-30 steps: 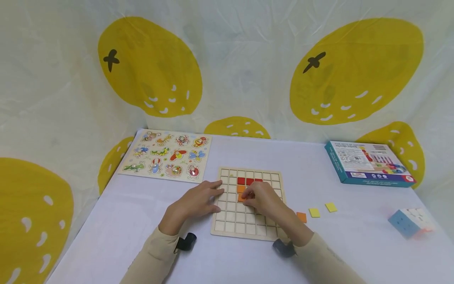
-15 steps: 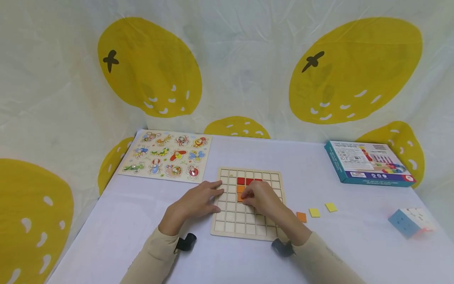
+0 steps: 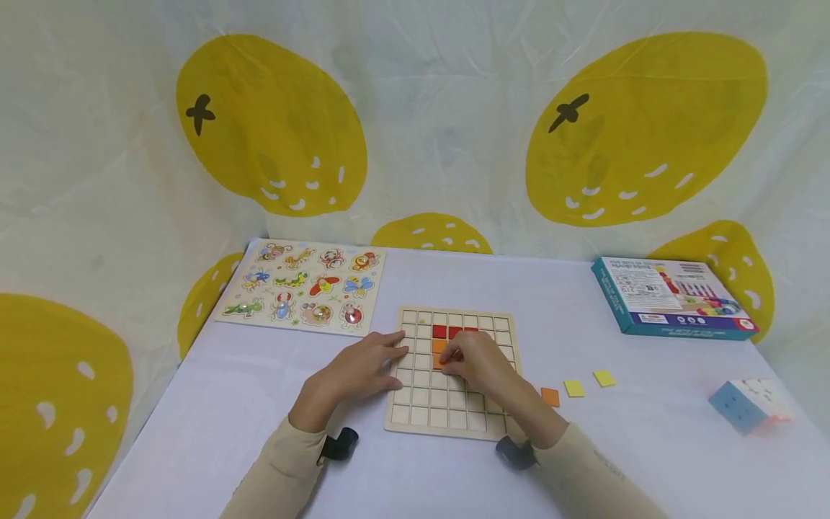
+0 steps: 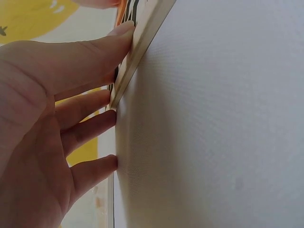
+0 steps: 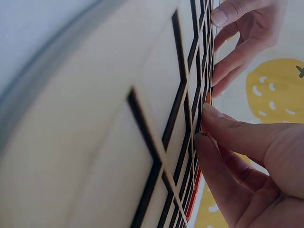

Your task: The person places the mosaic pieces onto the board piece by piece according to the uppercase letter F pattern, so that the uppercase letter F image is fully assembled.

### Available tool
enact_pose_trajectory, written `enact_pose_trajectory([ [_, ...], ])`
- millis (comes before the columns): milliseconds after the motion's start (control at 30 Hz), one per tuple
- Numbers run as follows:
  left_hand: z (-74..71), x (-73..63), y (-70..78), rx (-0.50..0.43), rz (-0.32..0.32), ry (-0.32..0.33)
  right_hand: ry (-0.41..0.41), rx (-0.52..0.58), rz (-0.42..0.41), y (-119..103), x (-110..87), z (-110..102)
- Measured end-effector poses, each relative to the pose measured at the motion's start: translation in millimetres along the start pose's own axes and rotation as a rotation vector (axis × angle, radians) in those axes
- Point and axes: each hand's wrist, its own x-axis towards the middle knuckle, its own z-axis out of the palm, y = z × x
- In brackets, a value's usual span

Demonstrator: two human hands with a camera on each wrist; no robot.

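Note:
A wooden grid board [image 3: 431, 417] lies flat on the white table, with red tiles [image 3: 439, 331] in one row and orange tiles below the leftmost. My right hand [image 3: 483, 364] is over the board, thumb and curled fingertips pinching at the lower orange tile [image 3: 438, 362], which lies in its cell; the hand covers part of it. In the right wrist view, the thumb tip touches the board beside an orange edge [image 5: 208, 98]. My left hand [image 3: 363, 364] is spread at the board's left edge; in the left wrist view its thumb [image 4: 95, 59] rests on the rim.
Right of the board lie a loose orange tile [image 3: 550, 397] and two yellow tiles [image 3: 573, 389]. An insect puzzle board [image 3: 301, 288] sits back left. A boxed toy [image 3: 674, 297] stands back right, with a blue and white puzzle cube [image 3: 746, 405] nearer. A patterned curtain [image 3: 447, 130] hangs behind.
Both hands keep practically the same place; the right fingertips stay at the lower orange tile. The whole head view shifts very slightly.

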Motion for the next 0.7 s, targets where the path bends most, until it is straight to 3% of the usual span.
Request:
enact_pose_trajectory([
  [433,2.1,1.2,-2.1,0.000,0.000,0.006,-0.003,0.021,0.011,0.6,0.1,0.6],
  [700,2.1,1.6,-1.5,0.007,0.007,0.008,-0.031,0.046,-0.004,5.6,-13.7,-11.1],
])
